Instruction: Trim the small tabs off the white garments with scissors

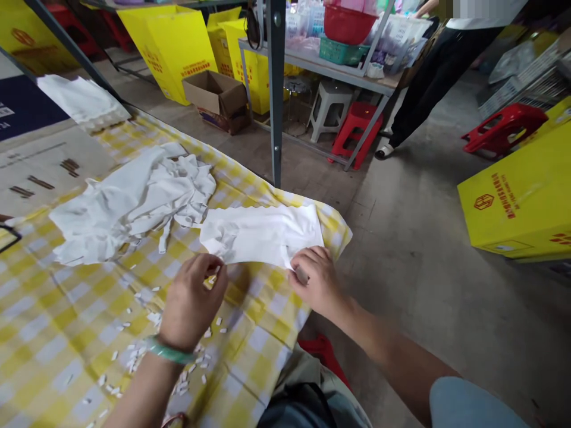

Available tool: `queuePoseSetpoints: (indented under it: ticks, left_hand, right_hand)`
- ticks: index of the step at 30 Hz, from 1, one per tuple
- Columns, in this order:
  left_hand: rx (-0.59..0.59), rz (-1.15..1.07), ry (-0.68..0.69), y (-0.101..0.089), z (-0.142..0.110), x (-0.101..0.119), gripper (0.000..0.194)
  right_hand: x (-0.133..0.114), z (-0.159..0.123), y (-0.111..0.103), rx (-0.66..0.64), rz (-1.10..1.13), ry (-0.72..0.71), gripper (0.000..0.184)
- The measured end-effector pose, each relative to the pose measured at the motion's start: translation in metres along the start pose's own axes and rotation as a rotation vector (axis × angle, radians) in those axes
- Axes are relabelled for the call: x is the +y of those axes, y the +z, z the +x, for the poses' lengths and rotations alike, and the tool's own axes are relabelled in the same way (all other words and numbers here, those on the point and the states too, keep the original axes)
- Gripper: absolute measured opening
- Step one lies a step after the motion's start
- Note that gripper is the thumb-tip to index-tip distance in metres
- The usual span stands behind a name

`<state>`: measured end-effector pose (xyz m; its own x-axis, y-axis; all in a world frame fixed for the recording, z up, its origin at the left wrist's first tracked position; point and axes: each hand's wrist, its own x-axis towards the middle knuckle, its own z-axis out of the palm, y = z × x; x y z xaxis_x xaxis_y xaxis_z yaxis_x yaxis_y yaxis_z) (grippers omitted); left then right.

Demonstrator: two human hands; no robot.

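Note:
A flat white fabric piece (263, 232) with a wavy far edge lies across the table's near right corner. My left hand (190, 297), with a green bangle at the wrist, pinches its near left corner between thumb and fingertips. At the near right end of the same piece, my right hand (316, 279) has thumb and fingers closed on the edge. To the left is a crumpled heap of white fabric (134, 202) with loose straps. Small white bits (134, 356) are scattered around and beyond my left forearm.
A yellow checked cloth (250, 368) covers the table. White fabric pieces (84, 98) are stacked at its far left, by a printed carton (40, 160). A metal post (276, 89) rises behind the table. Yellow boxes (521, 190) and a standing person (432, 77) are on the right.

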<state>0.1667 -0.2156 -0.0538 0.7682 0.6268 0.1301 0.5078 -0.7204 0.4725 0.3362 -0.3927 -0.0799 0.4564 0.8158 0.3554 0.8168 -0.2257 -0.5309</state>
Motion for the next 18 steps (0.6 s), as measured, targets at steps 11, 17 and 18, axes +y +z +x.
queuePoseSetpoints:
  ticks: [11, 17, 18]
  left_hand:
    - [0.060, 0.270, -0.088, 0.001, 0.026, -0.042, 0.043]
    - [0.024, 0.111, -0.078, 0.012, 0.034, -0.045, 0.018]
    - [0.040, 0.091, -0.092, 0.008, 0.031, -0.046, 0.017]
  right_hand:
    - [0.045, 0.000, -0.043, 0.023, -0.068, 0.033, 0.006]
    - [0.064, 0.005, -0.036, -0.099, -0.340, -0.040, 0.015]
    - [0.064, 0.003, -0.036, -0.093, -0.338, -0.037, 0.017]
